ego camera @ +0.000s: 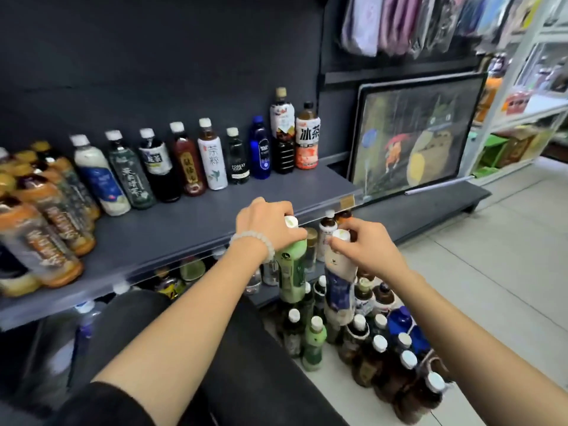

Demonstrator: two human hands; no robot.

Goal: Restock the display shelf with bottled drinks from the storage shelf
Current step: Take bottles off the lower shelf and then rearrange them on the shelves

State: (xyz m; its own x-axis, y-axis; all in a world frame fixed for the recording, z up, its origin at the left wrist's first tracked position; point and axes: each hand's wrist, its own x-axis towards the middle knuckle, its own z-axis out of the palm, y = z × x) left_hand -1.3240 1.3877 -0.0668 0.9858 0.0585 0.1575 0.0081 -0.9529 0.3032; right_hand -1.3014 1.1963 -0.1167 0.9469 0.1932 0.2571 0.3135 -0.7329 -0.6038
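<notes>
My left hand (267, 226), with a bead bracelet at the wrist, grips the white cap and neck of a green bottle (292, 272). My right hand (362, 244) grips the top of a white bottle with a blue label (338, 284). Both bottles hang upright just below the front edge of the dark display shelf (172, 229), above a cluster of several bottles (368, 342) standing on the floor. A row of mixed bottles (196, 158) lines the back of the shelf, and orange-capped bottles (40, 216) fill its left end.
A lower shelf (264, 295) under the display shelf holds more bottles. A framed picture (415, 133) leans at the right on a low dark platform. White shelving (522, 87) stands at the far right. Pale floor tiles (491, 256) lie to the right.
</notes>
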